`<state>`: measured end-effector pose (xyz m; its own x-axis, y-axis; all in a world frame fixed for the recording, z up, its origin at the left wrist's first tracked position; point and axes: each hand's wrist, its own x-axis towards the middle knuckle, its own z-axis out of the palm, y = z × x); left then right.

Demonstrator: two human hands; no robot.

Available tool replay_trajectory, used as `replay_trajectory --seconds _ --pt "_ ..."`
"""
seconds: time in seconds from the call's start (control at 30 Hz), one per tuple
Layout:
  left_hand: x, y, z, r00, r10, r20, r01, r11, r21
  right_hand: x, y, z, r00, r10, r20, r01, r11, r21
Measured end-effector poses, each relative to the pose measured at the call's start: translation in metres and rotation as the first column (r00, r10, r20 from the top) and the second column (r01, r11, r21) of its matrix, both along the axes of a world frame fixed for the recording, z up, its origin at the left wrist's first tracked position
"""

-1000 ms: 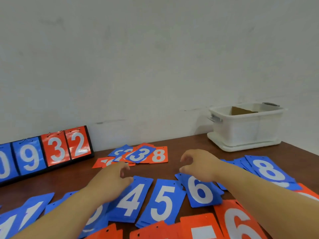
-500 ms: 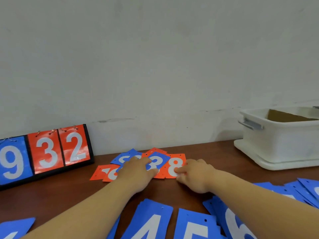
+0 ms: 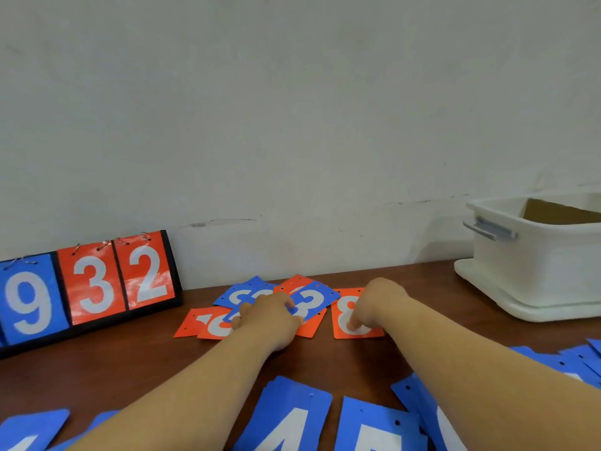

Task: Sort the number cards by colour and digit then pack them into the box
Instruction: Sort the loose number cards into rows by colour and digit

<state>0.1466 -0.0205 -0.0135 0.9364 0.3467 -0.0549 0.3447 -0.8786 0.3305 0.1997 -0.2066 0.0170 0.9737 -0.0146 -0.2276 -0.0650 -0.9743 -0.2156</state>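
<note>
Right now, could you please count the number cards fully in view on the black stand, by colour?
Orange cards: 2, the orange 3 and the orange 2.
Blue cards: 1, the blue 9.
Total: 3 on the stand.

White box [image 3: 536, 271] partly past the right edge, blue 4 card [image 3: 286, 421] past the bottom.

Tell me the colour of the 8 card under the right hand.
The 8 card is orange-red with a white digit, seen best in the head view.
</note>
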Motion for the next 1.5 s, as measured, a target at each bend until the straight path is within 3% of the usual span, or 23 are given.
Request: replay_trajectory --seconds 0.2,0.33,0.43,0.53,0.73,0.8,0.97,1.03,1.1,1.17,1.2,1.37,1.5 --pt "0.01 0.007 0.007 1.0 -0.016 -0.005 0.016 0.999 -0.036 0.007 0.017 -0.004 0.997 -0.039 -0.074 0.036 0.998 -0.042" --pt "0.014 0.009 0.015 0.999 -0.044 -0.03 0.043 0.998 -0.041 0.033 0.024 -0.022 0.997 0.076 -0.021 -0.075 0.996 0.04" --pt "0.015 0.008 0.017 0.999 -0.032 -0.031 0.029 0.996 -0.079 0.021 0.029 -0.013 0.989 0.035 -0.143 -0.042 0.998 -0.051" --pt "0.014 0.006 0.017 0.998 0.002 0.06 0.005 0.994 -0.11 0.009 0.03 -0.005 0.988 -0.07 -0.138 0.059 0.995 -0.076" --pt "0.012 0.001 0.009 0.965 -0.049 0.257 0.082 0.989 -0.12 0.011 0.027 0.006 0.978 -0.019 -0.208 -0.009 0.991 -0.133" --pt "0.009 -0.001 0.01 0.949 -0.044 0.313 0.085 0.989 -0.118 0.007 0.022 0.008 0.988 -0.014 -0.154 -0.007 0.991 -0.13" --pt "-0.019 0.003 0.036 0.922 0.023 0.385 0.046 0.984 -0.171 -0.016 0.01 0.011 0.984 0.165 -0.068 -0.173 0.974 -0.148" --pt "-0.042 0.006 0.053 0.911 0.036 0.41 0.056 0.976 -0.21 -0.034 -0.006 0.021 0.985 0.169 0.039 -0.168 0.985 -0.033" --pt "-0.071 0.006 0.069 0.89 0.046 0.454 0.081 0.963 -0.256 -0.057 -0.026 0.037 0.98 0.135 0.148 -0.163 0.967 0.194" --pt "-0.106 -0.001 0.082 0.867 0.061 0.494 0.111 0.944 -0.311 -0.091 -0.046 0.052 0.976 0.043 0.214 -0.148 0.851 0.505" --pt "-0.122 -0.005 0.087 0.857 0.07 0.511 0.126 0.932 -0.34 -0.107 -0.05 0.058 0.969 0.021 0.244 -0.162 0.802 0.575" --pt "-0.248 -0.032 0.102 0.748 0.141 0.649 0.229 0.862 -0.451 -0.219 -0.06 0.077 0.924 0.068 0.375 -0.325 0.654 0.683" --pt "-0.362 -0.039 0.083 0.63 0.304 0.714 0.257 0.787 -0.562 -0.312 -0.075 0.054 0.879 0.006 0.476 -0.407 0.528 0.746"
